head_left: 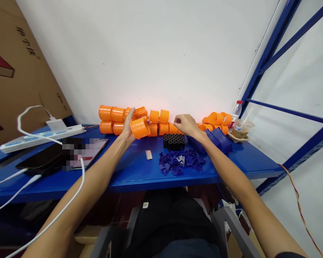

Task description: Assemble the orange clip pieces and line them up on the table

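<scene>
My left hand (127,127) is wrapped round a short orange plastic cylinder (140,128), held tilted above the blue table. Another orange piece (140,112) shows just behind its fingers; whether the hand touches it I cannot tell. Curled fingers mark my right hand (187,124), which hovers at the row of orange cylinders (163,128); what is inside it, if anything, is hidden. Below that hand stand a black block of round tubes (174,141) and a pile of small dark-blue plastic pieces (179,161). Flat blue plates (222,139) lie beside my right wrist.
Stacked orange cylinders (106,113) line the white wall. A small pale strip (149,154) lies on the blue table (134,168). Phones (45,156), a power strip (43,138) and a white cable crossing my left forearm are at left. A bottle (237,110) and cup (240,128) stand right.
</scene>
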Demonstrator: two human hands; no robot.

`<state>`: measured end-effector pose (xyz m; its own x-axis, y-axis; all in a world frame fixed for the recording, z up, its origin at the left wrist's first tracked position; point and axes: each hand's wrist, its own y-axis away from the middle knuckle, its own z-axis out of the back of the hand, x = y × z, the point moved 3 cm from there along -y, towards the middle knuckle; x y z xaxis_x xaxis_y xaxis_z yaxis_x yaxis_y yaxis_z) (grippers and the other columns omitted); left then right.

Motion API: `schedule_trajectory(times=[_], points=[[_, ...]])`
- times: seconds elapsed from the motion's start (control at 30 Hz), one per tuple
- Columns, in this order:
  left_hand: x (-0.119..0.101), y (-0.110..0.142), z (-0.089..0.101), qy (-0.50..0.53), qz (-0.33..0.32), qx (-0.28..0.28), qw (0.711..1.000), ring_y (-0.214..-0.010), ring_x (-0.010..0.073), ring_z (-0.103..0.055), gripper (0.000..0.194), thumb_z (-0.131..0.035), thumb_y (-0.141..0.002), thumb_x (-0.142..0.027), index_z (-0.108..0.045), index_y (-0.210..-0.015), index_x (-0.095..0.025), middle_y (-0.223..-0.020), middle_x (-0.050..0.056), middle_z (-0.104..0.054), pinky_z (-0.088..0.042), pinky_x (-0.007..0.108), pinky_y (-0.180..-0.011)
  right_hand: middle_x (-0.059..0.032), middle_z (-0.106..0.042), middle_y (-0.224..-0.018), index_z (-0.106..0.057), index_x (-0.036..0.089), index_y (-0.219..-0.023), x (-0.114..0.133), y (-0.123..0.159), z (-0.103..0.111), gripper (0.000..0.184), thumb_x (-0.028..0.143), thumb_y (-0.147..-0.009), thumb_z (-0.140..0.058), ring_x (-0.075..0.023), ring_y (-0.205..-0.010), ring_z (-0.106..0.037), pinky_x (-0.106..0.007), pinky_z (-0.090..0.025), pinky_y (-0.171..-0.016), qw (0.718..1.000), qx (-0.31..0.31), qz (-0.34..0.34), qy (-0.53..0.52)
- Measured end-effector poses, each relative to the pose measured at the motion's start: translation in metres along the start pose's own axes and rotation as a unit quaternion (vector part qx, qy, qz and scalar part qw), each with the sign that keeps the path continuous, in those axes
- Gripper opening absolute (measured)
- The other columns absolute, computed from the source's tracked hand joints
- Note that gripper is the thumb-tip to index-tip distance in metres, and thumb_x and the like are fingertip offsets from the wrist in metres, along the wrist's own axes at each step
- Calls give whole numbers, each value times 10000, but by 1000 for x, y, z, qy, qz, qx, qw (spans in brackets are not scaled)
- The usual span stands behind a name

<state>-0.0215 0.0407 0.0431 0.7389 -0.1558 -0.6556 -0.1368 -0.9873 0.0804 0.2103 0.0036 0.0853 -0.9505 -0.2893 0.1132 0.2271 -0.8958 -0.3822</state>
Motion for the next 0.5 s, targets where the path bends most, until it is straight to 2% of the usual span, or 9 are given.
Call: schedule_trajectory(times=[0.13,0.2,0.33,0.5], points=[[2,-3,2,5,13,20,1000,-495,215,-720,442,-588,-1069,-582,-694,-1017,-156,-673,69,-743,-625,298,-507,-72,-838,-964,-828,162,-927,4,-9,-11,145,111,-894,-696,-195,-888,-728,-270,-445,-748,992,98,72,-42],[2,-2,2,13,19,25,999,-494,215,-721,435,-591,-1072,-572,-687,-1003,-153,-668,69,-741,-626,297,-511,-53,-818,-889,-825,160,-883,10,-7,-13,154,85,-860,-693,-171,-812,-698,-264,-421,-713,986,117,101,-58],[5,0,0,15,32,17,999,-481,228,-716,451,-592,-1074,-584,-693,-994,-153,-637,77,-734,-607,302,-482,-52,-803,-863,-809,165,-848,20,4,-16,116,112,-859,-706,-170,-776,-658,-282,-373,-677,984,108,125,-61],[4,-3,2,4,22,17,1000,-493,228,-716,498,-532,-1100,-597,-714,-995,-146,-632,72,-733,-584,299,-485,-76,-810,-929,-815,162,-910,32,14,-28,135,142,-943,-686,-197,-863,-685,-295,-413,-764,987,52,131,-75]])
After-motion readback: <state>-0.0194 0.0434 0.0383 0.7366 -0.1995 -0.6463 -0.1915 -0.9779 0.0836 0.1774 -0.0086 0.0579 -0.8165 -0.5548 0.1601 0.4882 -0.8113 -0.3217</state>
